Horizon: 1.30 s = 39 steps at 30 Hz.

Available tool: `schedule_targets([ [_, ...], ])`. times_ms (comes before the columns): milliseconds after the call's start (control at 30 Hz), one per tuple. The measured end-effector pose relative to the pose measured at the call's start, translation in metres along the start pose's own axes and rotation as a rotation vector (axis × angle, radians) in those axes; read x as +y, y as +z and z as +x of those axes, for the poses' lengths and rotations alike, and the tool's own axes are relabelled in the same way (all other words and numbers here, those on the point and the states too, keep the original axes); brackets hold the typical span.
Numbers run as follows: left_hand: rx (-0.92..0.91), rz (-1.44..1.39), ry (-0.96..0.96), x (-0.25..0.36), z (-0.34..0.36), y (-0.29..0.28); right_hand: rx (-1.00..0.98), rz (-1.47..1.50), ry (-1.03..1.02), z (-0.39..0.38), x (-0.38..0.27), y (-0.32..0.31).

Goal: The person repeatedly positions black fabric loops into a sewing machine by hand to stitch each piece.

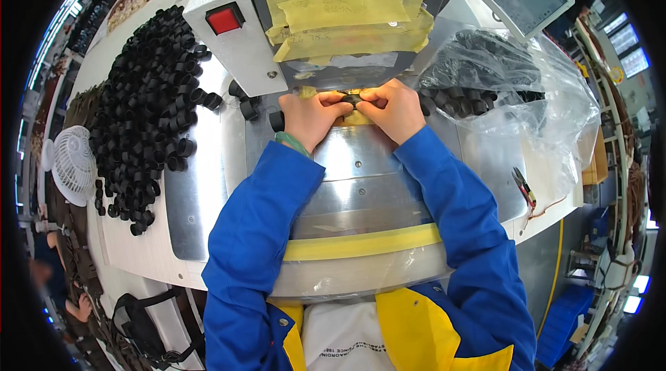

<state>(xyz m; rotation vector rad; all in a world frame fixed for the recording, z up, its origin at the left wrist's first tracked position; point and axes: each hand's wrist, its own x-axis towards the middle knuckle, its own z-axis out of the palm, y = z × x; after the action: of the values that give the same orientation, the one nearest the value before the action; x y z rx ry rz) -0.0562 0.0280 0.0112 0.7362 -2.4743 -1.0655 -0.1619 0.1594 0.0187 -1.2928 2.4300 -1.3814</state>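
Both hands [306, 120] [397, 111] pinch one small black piece [353, 99], which lies between them.

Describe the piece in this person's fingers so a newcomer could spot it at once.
Find the big grey machine at the top centre and look just below its lower edge. There the left hand and right hand nearly meet, pinching a small dark piece. Unlike the loose black rings heaped at the left, it is held between both hands.
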Motion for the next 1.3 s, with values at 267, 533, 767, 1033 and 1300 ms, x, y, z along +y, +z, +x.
schedule_targets([
  [267,-0.155,-0.408,-0.144,0.000,0.004,-0.010,-0.047,0.070,-0.047,-0.001,0.003,-0.002],
  [533,-0.103,-0.215,-0.139,-0.003,0.007,-0.002,-0.054,0.028,-0.098,0.000,0.004,-0.002],
  [767,-0.033,-0.156,-0.015,-0.010,0.005,0.002,-0.031,-0.016,-0.045,0.001,0.002,0.000],
  [1033,-0.066,-0.172,-0.034,-0.011,0.005,0.003,0.000,-0.027,-0.071,0.000,0.005,0.002],
  [1300,-0.027,-0.178,-0.003,-0.008,0.005,0.001,0.016,-0.027,-0.103,0.001,0.008,0.003],
])
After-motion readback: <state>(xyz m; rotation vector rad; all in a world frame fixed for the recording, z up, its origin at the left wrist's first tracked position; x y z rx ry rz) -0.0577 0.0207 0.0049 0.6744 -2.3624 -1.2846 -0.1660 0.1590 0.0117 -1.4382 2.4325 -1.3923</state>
